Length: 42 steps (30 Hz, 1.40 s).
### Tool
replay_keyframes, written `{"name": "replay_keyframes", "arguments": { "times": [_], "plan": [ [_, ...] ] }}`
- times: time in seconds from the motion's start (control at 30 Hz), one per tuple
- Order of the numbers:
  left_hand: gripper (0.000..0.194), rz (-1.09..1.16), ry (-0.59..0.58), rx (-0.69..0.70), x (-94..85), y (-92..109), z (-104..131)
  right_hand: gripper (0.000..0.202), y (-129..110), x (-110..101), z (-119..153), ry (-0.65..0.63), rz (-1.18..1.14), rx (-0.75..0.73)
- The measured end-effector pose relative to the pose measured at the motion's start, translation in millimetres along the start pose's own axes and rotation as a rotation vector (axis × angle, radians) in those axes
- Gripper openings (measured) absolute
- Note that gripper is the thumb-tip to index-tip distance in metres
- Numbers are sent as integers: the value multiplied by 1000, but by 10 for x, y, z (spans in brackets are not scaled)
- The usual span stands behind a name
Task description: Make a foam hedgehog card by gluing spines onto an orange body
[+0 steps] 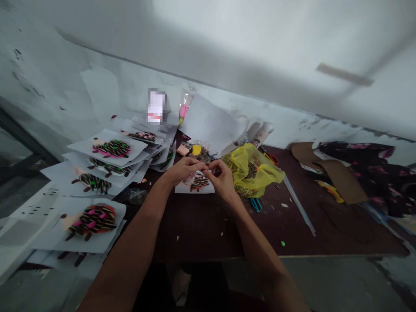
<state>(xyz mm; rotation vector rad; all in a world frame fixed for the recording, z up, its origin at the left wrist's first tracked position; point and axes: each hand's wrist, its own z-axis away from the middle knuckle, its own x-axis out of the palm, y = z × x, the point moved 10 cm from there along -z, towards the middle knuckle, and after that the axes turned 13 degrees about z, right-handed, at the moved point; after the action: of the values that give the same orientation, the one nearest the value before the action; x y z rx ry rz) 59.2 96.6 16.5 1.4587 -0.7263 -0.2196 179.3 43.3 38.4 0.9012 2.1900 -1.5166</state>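
My left hand (186, 170) and my right hand (222, 176) meet fingertip to fingertip above a white sheet (180, 189). Both are closed in a pinch around something too small to make out. On that sheet lies a hedgehog picture (199, 182) built from dark and light strips, partly covered by my fingers. Close beside my right hand sits a yellow plastic bag (250, 167) with striped sticks in it. Just beyond my hands are a yellow block (196, 150) and a pale pink lump (183, 149).
Stacked hedgehog sheets (111, 147) fill the left side, with another hedgehog picture (92, 219) nearer me. Blue-handled scissors (256, 204), a clear strip (299, 205), a green bit (282, 243) and a yellow cutter (329, 191) lie rightward. Brown cardboard (341, 180) and flowered cloth (364, 173) are farther right.
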Motion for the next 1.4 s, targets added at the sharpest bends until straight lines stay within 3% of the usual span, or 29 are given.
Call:
{"name": "replay_keyframes", "arguments": {
  "times": [0.13,0.23,0.47,0.63,1.1,1.4],
  "plan": [
    [19,8,41,21,-45,19,-1,15,-108,-57,12,42,110,-87],
    [23,-46,71,-44,-112,-27,20,12,-153,-65,9,35,127,-154],
    [22,-128,228,-103,-308,-16,76,15,-178,177,39,-206,335,-228],
    [24,-164,212,-109,-280,-1,73,15,-185,307,100,-341,504,-200],
    [23,-165,174,-68,-250,-6,53,5,-138,375,108,-356,588,-167],
    [24,-134,165,-58,-265,-58,23,14,-208,410,144,-388,673,-215]
  ]
}}
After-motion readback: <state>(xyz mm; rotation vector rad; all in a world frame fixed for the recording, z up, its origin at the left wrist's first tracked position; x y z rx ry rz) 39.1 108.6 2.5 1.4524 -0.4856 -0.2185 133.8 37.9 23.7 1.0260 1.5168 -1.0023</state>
